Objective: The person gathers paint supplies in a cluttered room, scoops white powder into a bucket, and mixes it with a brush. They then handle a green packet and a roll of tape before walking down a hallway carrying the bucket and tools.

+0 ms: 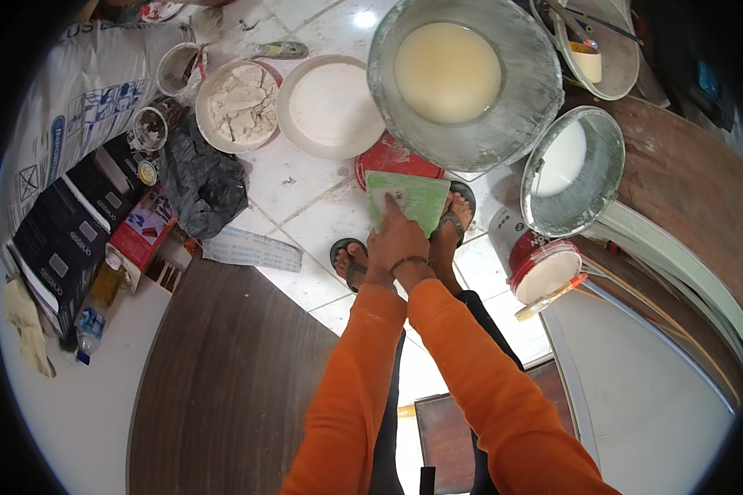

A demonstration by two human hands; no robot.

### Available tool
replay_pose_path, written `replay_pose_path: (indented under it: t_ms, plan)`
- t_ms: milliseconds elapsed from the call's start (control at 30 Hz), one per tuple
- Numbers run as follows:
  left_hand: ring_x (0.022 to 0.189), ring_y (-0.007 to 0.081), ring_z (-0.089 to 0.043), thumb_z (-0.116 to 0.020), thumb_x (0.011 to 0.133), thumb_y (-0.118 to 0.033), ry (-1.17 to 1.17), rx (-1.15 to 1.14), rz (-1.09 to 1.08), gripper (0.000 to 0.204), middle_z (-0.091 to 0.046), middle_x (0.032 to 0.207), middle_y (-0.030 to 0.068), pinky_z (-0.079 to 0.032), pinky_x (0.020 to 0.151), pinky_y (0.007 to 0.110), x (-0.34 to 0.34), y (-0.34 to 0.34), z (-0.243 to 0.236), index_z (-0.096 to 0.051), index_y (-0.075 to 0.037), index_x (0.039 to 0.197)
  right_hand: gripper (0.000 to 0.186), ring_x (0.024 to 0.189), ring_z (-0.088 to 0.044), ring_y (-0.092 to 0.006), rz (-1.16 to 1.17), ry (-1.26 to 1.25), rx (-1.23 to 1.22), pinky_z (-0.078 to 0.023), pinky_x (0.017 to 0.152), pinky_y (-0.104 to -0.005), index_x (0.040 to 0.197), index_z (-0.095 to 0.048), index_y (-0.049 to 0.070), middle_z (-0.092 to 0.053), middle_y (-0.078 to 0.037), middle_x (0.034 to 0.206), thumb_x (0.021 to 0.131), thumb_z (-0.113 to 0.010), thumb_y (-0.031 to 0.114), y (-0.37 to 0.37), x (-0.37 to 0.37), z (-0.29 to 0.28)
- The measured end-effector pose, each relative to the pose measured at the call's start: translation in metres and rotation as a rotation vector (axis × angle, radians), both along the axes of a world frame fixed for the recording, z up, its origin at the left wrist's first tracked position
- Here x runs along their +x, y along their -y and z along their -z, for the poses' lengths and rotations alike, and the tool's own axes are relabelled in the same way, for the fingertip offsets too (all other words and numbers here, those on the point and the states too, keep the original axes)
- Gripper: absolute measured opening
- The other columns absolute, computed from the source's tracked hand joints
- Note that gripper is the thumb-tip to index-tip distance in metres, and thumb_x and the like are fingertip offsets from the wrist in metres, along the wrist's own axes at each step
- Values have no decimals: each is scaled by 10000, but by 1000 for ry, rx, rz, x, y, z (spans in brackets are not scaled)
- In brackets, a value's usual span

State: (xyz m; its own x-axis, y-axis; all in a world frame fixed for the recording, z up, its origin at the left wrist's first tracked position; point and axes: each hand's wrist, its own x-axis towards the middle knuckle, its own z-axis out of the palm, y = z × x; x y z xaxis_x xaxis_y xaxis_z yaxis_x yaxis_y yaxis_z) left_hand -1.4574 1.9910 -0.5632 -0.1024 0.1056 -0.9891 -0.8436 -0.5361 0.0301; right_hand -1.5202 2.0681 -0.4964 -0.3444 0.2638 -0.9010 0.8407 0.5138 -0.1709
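Observation:
In the head view, I hold my hands together over a flat green board (428, 202) with a pale, dirty patch near its middle. My right hand (404, 239) overlaps my left hand (375, 259). One finger of my right hand reaches onto the patch and the others curl; what they grip, if anything, is hidden. My left hand's fingers are largely hidden. A red lid (381, 158) lies just beyond the board. My sandalled feet show at either side below it.
A large bucket of cloudy liquid (447, 73), a smaller bucket (563, 169) and round tubs (328, 107) of white material surround me. Plastic bags (202, 186) and packages crowd the left. A brush (545, 305) lies by a paint can (537, 272). A dark wooden panel (215, 371) fills the lower left.

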Motion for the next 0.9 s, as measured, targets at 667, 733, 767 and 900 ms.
replay_pose_path:
  t_ms: [667,733,767,900]
  plan:
    - [920,176,-671,-693,950,-171,59,71,-43,372,-633,1129,96,-584,766,298,40,4,3,-532,-47,1261,474,929,-678,-460,109,2,230,-538,814,-557,1463,-467,250,-698,-266,1012,989,-471,263,49,-11,18]
    - [924,177,-671,-692,950,-171,53,77,-50,376,-630,1134,99,-585,769,297,41,4,2,-529,-43,1263,476,940,-676,-460,26,-143,275,-535,824,-560,1460,-472,247,-699,-256,1027,984,-476,265,51,-12,17]
    - [926,178,-671,-692,950,-171,53,78,-52,377,-629,1136,100,-586,770,297,41,4,2,-527,-41,1264,477,946,-675,-460,-14,-131,268,-534,829,-561,1458,-475,246,-700,-251,1035,982,-478,267,52,-13,17]
    - [935,181,-670,-692,951,-170,59,89,-49,384,-623,1146,105,-588,776,295,42,4,1,-522,-34,1267,483,944,-673,-466,98,20,203,-534,838,-562,1451,-488,225,-700,-245,1045,969,-491,261,50,-14,14]
